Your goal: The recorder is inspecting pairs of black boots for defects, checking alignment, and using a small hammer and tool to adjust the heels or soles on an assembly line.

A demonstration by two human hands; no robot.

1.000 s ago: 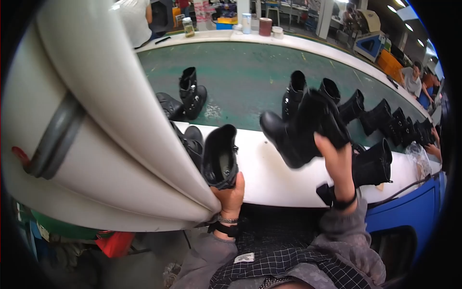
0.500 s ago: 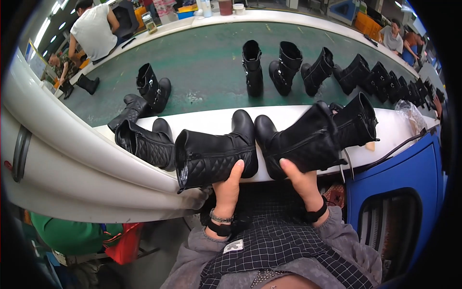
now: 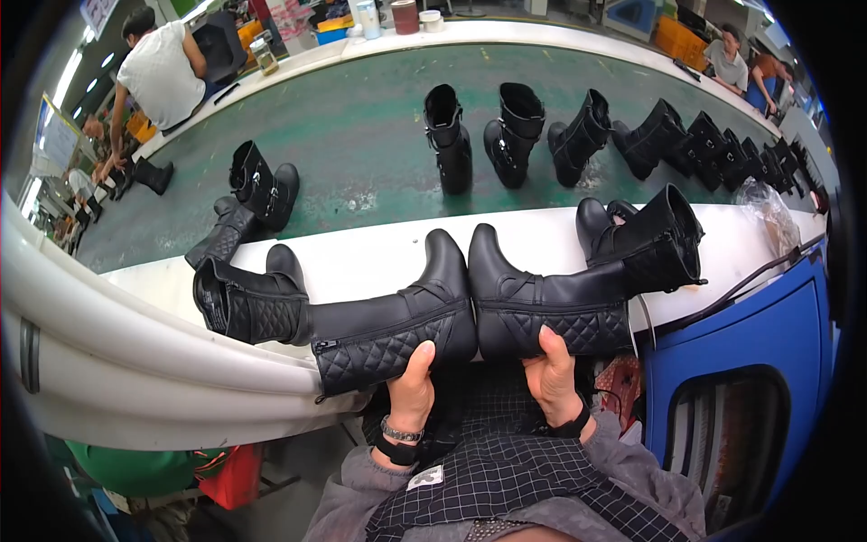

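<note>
Two black boots lie on their sides in front of me, soles facing each other, zips and quilted panels showing. My left hand (image 3: 413, 384) grips the left boot (image 3: 379, 327) by its quilted side near the heel, thumb on top. The right boot (image 3: 551, 312) is held the same way by my right hand (image 3: 551, 366), its thumb on the quilting and the other fingers mostly hidden underneath. The two heels nearly touch. Just beyond the left boot is another quilted boot (image 3: 262, 307); behind the right one leans a further boot (image 3: 664, 239) with its shaft tilted up.
A white ledge (image 3: 357, 262) borders a green conveyor belt (image 3: 361, 135) carrying several black boots. On the right stand a blue machine (image 3: 722, 316) and a clear plastic bag (image 3: 768, 217); a pale curved machine housing (image 3: 135, 352) fills the left. Other people work across the belt.
Both boots have turned so their quilted sides and zips face me more fully, and their heels have come closer together. My view has shifted slightly; both hands keep their hold.
</note>
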